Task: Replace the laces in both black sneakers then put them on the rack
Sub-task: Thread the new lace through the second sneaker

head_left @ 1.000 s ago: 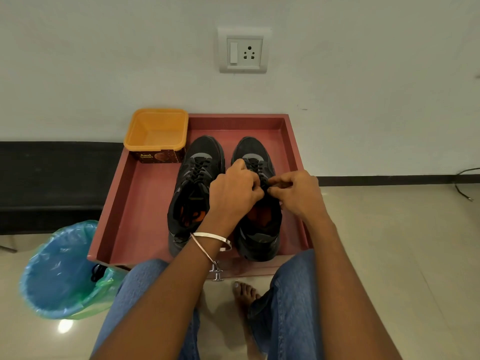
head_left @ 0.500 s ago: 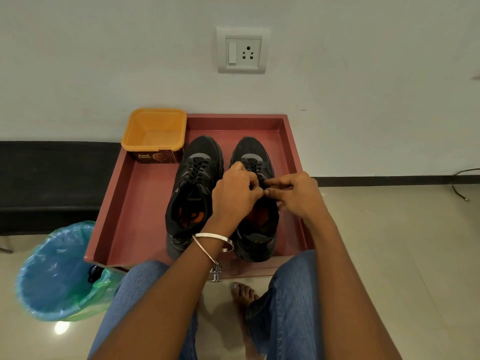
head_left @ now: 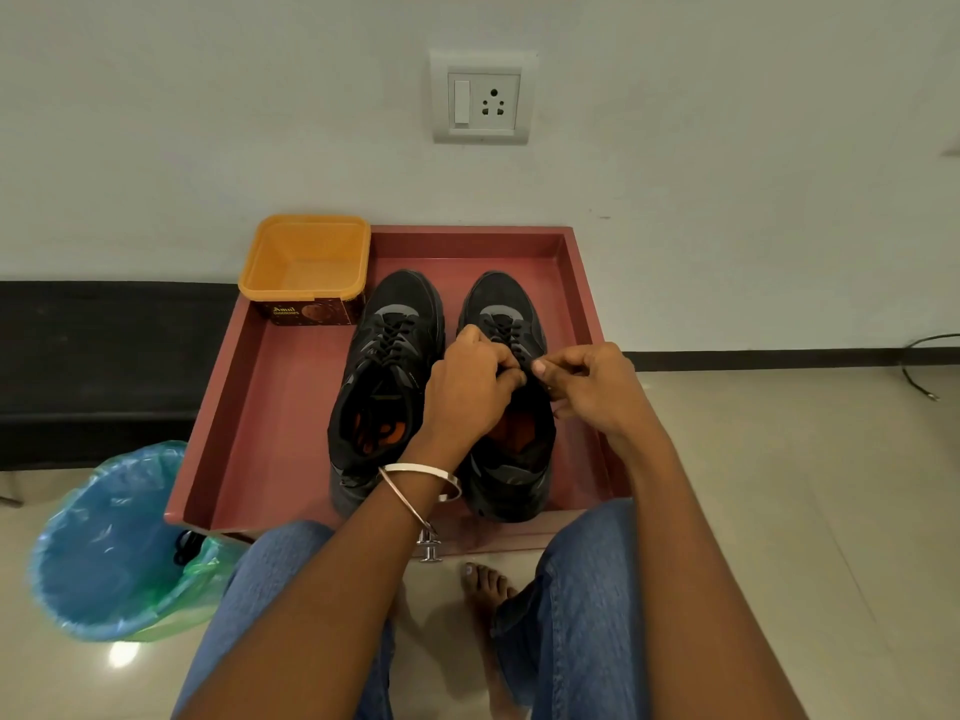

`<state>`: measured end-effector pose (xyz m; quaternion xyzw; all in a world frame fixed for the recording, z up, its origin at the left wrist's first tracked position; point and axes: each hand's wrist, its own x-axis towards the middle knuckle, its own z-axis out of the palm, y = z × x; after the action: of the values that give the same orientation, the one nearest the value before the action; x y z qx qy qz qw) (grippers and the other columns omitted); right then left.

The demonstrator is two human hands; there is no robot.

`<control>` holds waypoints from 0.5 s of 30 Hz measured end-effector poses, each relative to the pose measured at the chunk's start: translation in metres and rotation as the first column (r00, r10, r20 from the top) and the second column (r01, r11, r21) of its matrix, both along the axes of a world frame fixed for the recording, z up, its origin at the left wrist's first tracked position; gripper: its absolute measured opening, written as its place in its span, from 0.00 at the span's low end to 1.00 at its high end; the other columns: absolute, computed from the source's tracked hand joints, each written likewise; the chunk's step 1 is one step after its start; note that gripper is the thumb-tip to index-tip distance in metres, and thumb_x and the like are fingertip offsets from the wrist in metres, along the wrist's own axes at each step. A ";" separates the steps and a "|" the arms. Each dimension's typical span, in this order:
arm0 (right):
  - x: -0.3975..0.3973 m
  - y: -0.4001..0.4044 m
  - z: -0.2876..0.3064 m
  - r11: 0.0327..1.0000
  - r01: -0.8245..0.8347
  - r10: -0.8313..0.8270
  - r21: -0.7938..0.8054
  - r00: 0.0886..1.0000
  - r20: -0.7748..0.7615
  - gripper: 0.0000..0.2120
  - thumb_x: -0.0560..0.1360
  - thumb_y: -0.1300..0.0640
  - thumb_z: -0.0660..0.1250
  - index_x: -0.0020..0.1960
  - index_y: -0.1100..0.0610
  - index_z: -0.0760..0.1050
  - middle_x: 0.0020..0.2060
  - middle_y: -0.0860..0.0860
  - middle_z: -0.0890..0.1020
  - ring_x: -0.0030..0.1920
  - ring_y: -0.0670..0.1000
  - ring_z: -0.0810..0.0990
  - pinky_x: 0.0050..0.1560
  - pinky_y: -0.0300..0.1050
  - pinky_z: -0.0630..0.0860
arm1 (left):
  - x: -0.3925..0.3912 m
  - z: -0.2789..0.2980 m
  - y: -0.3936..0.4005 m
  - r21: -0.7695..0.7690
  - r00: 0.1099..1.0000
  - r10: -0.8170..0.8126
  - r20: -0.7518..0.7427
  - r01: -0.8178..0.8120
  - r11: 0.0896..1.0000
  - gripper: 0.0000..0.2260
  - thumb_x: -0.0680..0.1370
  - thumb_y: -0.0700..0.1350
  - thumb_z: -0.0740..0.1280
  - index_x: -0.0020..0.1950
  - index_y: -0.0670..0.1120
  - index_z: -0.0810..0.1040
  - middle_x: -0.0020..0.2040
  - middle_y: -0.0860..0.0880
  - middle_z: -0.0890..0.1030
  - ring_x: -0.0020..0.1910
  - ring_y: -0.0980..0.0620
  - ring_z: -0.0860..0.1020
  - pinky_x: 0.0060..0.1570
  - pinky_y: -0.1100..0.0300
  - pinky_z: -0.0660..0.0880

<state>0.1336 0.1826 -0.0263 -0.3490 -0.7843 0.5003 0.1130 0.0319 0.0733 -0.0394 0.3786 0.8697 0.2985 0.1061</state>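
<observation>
Two hands at frame centre: left hand (head_left: 470,387), right hand (head_left: 587,387) pinch lace on right sneaker (head_left: 511,459). Step: lacing/tying. Next: tighten, rack both.

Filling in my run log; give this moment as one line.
stage: lacing | left hand and right hand: pinching lace on right sneaker | left sneaker: laced, untouched | both in red tray
</observation>
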 end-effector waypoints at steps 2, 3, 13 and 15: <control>-0.003 -0.002 -0.001 0.998 0.048 -0.049 -0.043 0.999 -0.009 0.04 0.75 0.57 0.70 0.41 0.53 0.82 0.38 0.56 0.83 0.41 0.56 0.82 0.42 0.52 0.81 | 0.001 0.000 -0.001 0.009 1.000 0.012 0.011 -0.012 1.000 0.07 0.75 0.51 0.69 0.49 0.49 0.82 0.47 0.52 0.69 0.47 0.49 0.74 0.41 0.58 0.67; -0.004 -0.003 -0.001 0.996 0.071 -0.071 -0.054 0.997 -0.007 0.06 0.75 0.57 0.71 0.39 0.53 0.81 0.37 0.56 0.83 0.39 0.55 0.81 0.42 0.52 0.80 | 0.001 0.000 -0.002 0.013 1.000 0.017 0.016 -0.018 1.000 0.07 0.75 0.51 0.70 0.49 0.50 0.82 0.47 0.52 0.69 0.47 0.50 0.74 0.42 0.58 0.67; 0.007 0.005 0.017 0.739 0.459 -0.640 -0.494 0.707 -0.300 0.07 0.78 0.63 0.60 0.45 0.63 0.76 0.35 0.56 0.81 0.37 0.55 0.81 0.39 0.47 0.78 | 0.003 0.005 -0.015 -0.118 0.985 0.104 -0.137 -0.120 0.986 0.22 0.70 0.54 0.74 0.60 0.52 0.71 0.59 0.49 0.70 0.61 0.45 0.67 0.58 0.49 0.66; 0.017 0.013 0.024 0.591 0.346 -0.786 -0.728 0.449 -0.425 0.07 0.80 0.62 0.57 0.48 0.62 0.72 0.36 0.57 0.81 0.38 0.57 0.82 0.43 0.50 0.81 | 0.001 0.004 -0.017 -0.125 0.986 0.133 -0.097 -0.144 0.982 0.25 0.69 0.55 0.74 0.62 0.50 0.71 0.60 0.47 0.70 0.61 0.44 0.68 0.58 0.50 0.68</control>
<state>0.1506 0.1959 -0.0019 -0.3942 -0.3210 0.7193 0.4735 0.0326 0.0564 -0.0356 0.3220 0.9155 0.2303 0.0711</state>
